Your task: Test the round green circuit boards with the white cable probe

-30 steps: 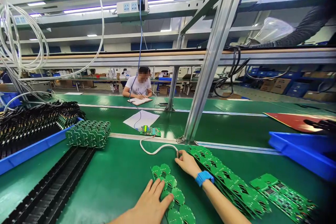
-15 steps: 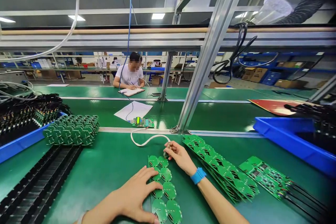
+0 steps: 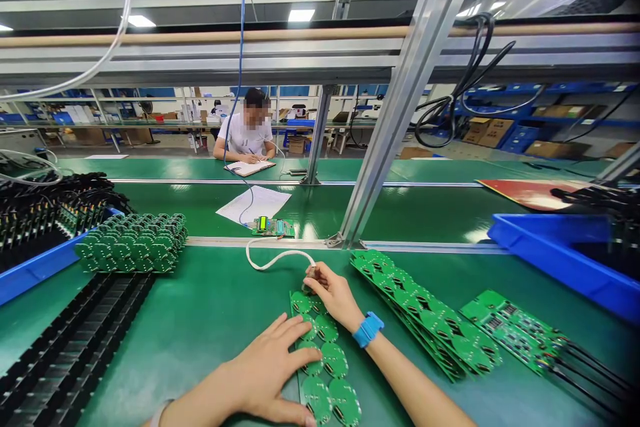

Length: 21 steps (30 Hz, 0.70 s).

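Note:
A panel of round green circuit boards (image 3: 334,360) lies on the green table in front of me. My left hand (image 3: 270,367) rests on its left edge, fingers spread. Over the panel's far end, my right hand (image 3: 333,293), with a blue wristband, pinches a small connector (image 3: 311,273) at the end of a white cable (image 3: 273,261). That cable runs back to a small board with a lit yellow-green display (image 3: 273,227). The contact between connector and panel is partly hidden by my fingers.
Stacked green panels (image 3: 425,313) and wired boards (image 3: 515,330) lie right, near a blue bin (image 3: 565,267). Left are a board stack (image 3: 133,247), black racks (image 3: 75,347) and another blue bin (image 3: 45,270). A metal post (image 3: 390,107) rises ahead; a person (image 3: 247,133) sits beyond.
My right hand has moved slightly left with the connector, to the far left round board. The view has shifted a little, and my left hand stays on the panel.

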Each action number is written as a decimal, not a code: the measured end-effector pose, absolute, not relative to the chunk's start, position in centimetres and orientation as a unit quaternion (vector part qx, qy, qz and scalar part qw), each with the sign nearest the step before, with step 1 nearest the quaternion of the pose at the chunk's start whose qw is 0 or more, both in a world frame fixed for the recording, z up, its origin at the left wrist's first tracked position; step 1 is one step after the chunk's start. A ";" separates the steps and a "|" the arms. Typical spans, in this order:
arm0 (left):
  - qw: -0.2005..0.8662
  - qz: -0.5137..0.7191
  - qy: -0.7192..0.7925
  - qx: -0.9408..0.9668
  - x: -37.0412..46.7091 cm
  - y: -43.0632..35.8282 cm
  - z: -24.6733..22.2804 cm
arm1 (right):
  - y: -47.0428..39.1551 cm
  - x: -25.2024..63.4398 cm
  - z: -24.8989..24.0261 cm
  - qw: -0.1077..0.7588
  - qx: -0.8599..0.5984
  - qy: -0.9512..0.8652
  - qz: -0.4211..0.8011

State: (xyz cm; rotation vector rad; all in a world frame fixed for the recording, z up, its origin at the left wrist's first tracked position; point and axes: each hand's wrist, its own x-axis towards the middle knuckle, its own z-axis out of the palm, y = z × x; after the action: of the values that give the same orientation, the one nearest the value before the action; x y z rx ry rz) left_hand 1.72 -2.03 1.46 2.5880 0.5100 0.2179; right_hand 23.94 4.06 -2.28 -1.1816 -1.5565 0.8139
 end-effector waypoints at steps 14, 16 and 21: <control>0.221 0.056 0.198 0.953 1.8 -2.0 1.7 | 3.6 23.8 -1.3 0.446 -0.472 -0.704 0.288; 0.203 0.055 0.193 0.958 1.5 -1.9 1.5 | 3.8 23.7 -1.3 0.448 -0.477 -0.703 0.280; 0.125 0.221 0.154 0.955 1.1 -0.8 0.6 | 3.7 21.6 0.2 0.432 -0.521 -0.695 0.244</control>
State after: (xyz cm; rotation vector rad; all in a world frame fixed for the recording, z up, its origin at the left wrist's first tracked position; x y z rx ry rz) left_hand 1.14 -0.85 0.57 2.7830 0.4480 0.6427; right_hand 21.63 3.68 0.22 -1.2977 -1.7313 0.6075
